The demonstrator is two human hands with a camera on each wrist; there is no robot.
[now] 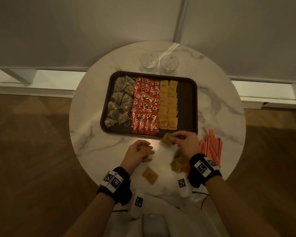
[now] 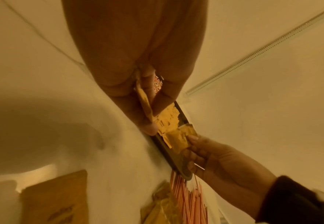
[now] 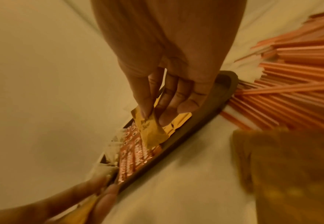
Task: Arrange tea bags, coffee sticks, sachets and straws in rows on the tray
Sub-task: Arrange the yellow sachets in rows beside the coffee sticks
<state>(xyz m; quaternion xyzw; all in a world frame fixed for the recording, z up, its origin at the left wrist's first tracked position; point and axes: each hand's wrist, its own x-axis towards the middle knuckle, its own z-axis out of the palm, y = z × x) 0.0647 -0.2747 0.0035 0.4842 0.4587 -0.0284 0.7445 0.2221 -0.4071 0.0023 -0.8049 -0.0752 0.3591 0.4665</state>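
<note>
The right hand (image 1: pixel 186 142) pinches a brown sugar sachet (image 1: pixel 167 139) over the tray's (image 1: pixel 188 106) near rim. The left hand (image 1: pixel 138 153), on the marble table (image 1: pixel 99 146), grips what looks like another sachet (image 1: pixel 147 152). Orange straws (image 1: pixel 212 147) lie right of the tray.

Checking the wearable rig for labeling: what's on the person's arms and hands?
Hands are bare, no gloves. Left hand and right hand each have a black wristband carrying white blocks printed with black square fiducial markers. The left band has the same. More white marker blocks hang below each wrist, with thin dark cables. Forearms bare, no sleeves.
</note>
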